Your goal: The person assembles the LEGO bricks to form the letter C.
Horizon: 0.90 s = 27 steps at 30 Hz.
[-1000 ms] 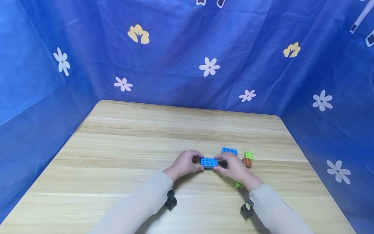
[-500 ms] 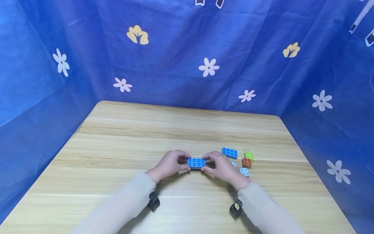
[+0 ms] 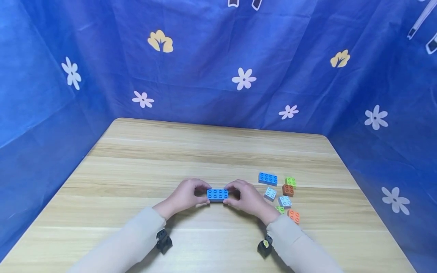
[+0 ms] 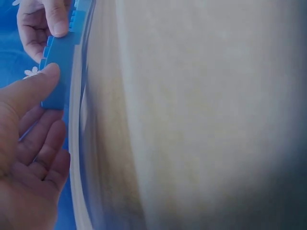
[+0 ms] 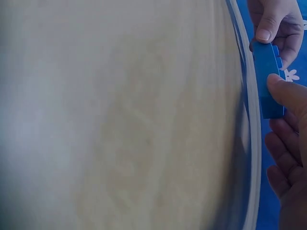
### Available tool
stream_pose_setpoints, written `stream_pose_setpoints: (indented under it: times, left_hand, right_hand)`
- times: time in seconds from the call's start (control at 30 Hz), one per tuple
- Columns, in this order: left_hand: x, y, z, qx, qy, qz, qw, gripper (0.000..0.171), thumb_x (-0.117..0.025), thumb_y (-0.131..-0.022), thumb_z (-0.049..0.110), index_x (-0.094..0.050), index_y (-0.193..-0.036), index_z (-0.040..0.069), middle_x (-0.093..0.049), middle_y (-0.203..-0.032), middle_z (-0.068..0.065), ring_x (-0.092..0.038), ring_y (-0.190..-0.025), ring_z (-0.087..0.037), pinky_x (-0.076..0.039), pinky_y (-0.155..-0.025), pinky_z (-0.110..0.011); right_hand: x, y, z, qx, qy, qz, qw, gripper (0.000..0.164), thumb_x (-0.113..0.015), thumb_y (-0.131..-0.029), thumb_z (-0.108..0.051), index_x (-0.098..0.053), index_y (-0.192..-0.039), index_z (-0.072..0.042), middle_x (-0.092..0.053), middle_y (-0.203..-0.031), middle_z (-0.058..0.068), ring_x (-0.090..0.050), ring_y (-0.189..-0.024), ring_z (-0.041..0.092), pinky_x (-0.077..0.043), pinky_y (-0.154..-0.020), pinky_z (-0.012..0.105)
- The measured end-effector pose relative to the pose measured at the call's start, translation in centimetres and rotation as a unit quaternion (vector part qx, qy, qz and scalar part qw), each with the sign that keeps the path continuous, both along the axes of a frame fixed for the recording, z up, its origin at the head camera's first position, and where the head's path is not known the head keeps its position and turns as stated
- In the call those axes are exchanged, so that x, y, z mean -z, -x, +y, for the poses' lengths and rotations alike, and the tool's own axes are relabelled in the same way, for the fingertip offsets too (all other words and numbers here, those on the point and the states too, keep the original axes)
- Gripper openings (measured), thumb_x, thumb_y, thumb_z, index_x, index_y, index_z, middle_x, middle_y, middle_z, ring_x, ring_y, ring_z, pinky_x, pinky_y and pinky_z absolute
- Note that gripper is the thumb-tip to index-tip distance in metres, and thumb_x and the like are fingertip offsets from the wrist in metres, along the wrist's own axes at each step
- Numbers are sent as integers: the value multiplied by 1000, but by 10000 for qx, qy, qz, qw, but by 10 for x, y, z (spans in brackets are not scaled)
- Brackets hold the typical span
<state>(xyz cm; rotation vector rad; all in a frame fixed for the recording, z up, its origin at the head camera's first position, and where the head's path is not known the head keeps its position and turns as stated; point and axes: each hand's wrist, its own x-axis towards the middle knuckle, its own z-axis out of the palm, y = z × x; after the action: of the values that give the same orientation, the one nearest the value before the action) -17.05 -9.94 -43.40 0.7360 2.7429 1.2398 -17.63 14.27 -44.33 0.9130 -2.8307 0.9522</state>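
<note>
A long blue toy building brick [image 3: 217, 195], studs up, is held between both hands over the middle of the table. My left hand [image 3: 184, 196] pinches its left end, thumb at the near side and fingers at the far side. At the opposite end my right hand [image 3: 248, 198] pinches it the same way. In the left wrist view the left thumb presses the smooth side of the blue brick [image 4: 60, 84]. The right wrist view shows the right thumb on the blue brick's [image 5: 265, 67] side, with the left hand [image 5: 283, 24] beyond.
Right of the hands lie another long blue brick [image 3: 268, 178], two pale blue ones [image 3: 270, 193], a lime green brick [image 3: 291, 181] by a brown one [image 3: 288, 190], and an orange brick [image 3: 294, 216]. A second green brick [image 3: 280, 209] is partly covered by the right forearm. Blue curtains surround the wooden table [image 3: 153, 151].
Both hands have carried the long blue brick leftward and slightly nearer, away from the other bricks. Pale blue, green and orange bricks formerly behind the right hand and forearm now show.
</note>
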Motion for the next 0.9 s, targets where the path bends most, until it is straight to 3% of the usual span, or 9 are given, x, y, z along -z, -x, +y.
stream_pose_setpoints:
  times: [0.3,0.9]
  left_hand:
    - [6,-3,-7,28,-50,-83,9999,34,-81,-69,16,-69,-100,9,-66,-89,5,-61,-83,-14,-50,-80,-35]
    - [11,-4,-8,-11,-68,-117,9999,33,-82,-69,15,-69,-99,11,-67,-91,6,-60,-83,-13,-50,-78,-31]
  right_hand:
    - [7,-2,-6,-179,444,-23,9988,39,-78,-74,-33,-64,-106,-16,-60,-96,-11,-57,-91,6,-47,-87,27]
    - [19,-1,-5,-90,547,-174,9983,40,-78,-73,-36,-64,-106,-17,-60,-95,-13,-56,-88,4,-48,-84,25]
